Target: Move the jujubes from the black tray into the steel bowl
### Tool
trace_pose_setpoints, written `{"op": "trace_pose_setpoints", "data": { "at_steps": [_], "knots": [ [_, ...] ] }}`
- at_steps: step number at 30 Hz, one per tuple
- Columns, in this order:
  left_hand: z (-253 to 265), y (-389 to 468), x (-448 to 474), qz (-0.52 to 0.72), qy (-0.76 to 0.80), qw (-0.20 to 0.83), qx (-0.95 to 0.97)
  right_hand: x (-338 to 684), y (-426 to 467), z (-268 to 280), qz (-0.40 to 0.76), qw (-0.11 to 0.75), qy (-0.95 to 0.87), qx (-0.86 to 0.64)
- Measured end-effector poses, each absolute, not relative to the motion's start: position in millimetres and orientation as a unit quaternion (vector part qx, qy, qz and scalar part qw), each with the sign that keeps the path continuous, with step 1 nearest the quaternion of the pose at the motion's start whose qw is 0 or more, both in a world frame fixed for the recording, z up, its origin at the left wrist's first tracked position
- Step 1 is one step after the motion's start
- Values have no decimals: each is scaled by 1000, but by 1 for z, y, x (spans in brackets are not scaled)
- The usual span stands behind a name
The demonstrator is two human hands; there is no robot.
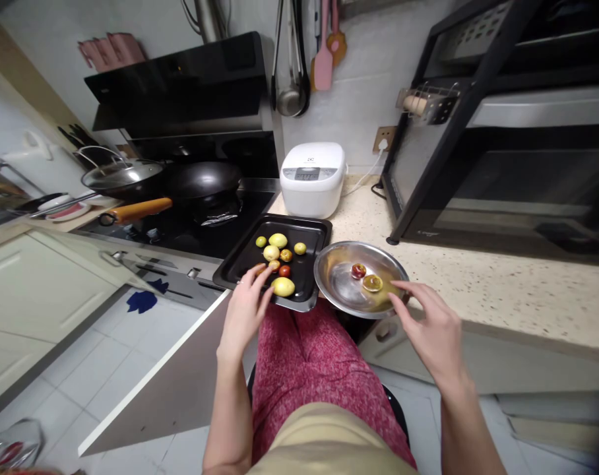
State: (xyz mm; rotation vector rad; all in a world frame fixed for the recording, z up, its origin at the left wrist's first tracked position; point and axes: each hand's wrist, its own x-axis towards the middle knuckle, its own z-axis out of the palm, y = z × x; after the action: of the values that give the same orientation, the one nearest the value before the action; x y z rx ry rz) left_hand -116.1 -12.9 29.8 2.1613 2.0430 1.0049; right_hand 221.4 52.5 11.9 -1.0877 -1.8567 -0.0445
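Note:
My left hand [243, 311] is over the near left part of a black baking tray [240, 254]. Its fingers and thumb are slightly apart beside small round fruits; a reddish one [260, 268] is partly hidden behind the fingertips. On the tray lie several yellow, greenish and red fruits, among them a large yellow one [282, 286] and a small red one [284, 271]. My right hand [431, 323] reaches over the right rim of a shallow steel bowl [336, 270], thumb and fingers apart. In the bowl sit a dark red round piece [358, 271] and a yellow-brown one [373, 283].
A white rice cooker [313, 181] stands behind the tray. To the left is a black cooktop with a wok [205, 179] and a lidded pan [124, 175]. A large black oven [522, 191] stands right. An open cabinet door [161, 382] juts out at lower left.

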Motion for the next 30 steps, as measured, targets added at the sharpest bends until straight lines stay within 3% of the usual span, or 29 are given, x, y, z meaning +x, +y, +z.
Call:
{"op": "trace_pose_setpoints", "data": {
  "at_steps": [16,21,25,30],
  "knots": [
    [41,39,-133,150,792,-12,592,217,32,-15,-41,528,-766,-363],
    [53,29,-124,261,783,-21,564,218,34,-18,-28,533,-758,-376],
    [70,20,-90,418,658,9,626,214,33,-21,-19,540,-749,-383],
    [78,41,-38,362,567,60,738,213,31,-22,-14,545,-744,-386]
  ]
}}
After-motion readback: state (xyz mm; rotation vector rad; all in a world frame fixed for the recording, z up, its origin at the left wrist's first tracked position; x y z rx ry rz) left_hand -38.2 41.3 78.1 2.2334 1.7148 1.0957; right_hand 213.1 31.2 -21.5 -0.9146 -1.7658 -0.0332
